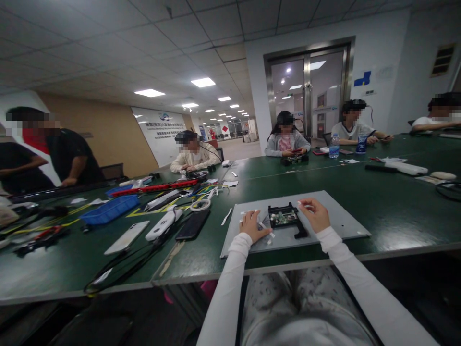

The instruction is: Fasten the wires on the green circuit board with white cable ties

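A small black device with an exposed green circuit board lies on a grey mat on the green table. My left hand rests on the mat just left of the device, fingers curled over a small clear plastic piece. My right hand sits at the device's right side, fingers curled with thumb and forefinger pinched near its top right corner. What the right fingers hold is too small to make out. Both arms wear white sleeves.
Two phones, a white handheld device, cables, a blue tray and a red bar lie to the left. Several other people sit or stand around the table. Water bottle at the far side.
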Demonstrator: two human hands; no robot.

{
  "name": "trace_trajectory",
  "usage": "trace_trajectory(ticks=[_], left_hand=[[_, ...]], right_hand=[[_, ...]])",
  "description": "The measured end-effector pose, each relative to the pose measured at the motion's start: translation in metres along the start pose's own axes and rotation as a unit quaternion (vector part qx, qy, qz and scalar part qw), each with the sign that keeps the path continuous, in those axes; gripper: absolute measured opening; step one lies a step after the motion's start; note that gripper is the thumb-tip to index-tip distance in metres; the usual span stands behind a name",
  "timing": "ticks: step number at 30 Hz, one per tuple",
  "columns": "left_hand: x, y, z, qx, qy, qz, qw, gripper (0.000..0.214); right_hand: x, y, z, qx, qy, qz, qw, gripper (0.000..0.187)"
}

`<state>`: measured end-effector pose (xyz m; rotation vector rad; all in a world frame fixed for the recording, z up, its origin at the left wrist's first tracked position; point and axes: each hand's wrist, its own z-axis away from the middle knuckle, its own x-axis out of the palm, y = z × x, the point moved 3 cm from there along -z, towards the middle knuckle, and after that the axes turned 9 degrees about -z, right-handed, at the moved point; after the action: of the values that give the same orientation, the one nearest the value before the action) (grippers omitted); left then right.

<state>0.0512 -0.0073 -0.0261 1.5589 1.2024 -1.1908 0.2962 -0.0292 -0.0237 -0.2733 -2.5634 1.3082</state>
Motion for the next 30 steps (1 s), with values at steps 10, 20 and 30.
trace_trajectory(ticks=[10, 20, 30], left_hand=[[0.0, 0.001, 0.006, 0.039, 0.072, 0.034, 0.996, 0.066], [-0.044, 0.078, 0.032, 0.129, 0.26, 0.098, 0.952, 0.03], [-0.021, 0.111, 0.031, 0.09, 0.303, 0.147, 0.937, 0.029]], right_hand=[[0.002, 0.002, 0.0, 0.034, -0.01, -0.03, 0.999, 0.031], [0.007, 0.006, -0.003, 0.09, -0.031, -0.168, 0.981, 0.023], [0.012, 0.0, 0.001, 0.203, -0.082, -0.344, 0.913, 0.019]])
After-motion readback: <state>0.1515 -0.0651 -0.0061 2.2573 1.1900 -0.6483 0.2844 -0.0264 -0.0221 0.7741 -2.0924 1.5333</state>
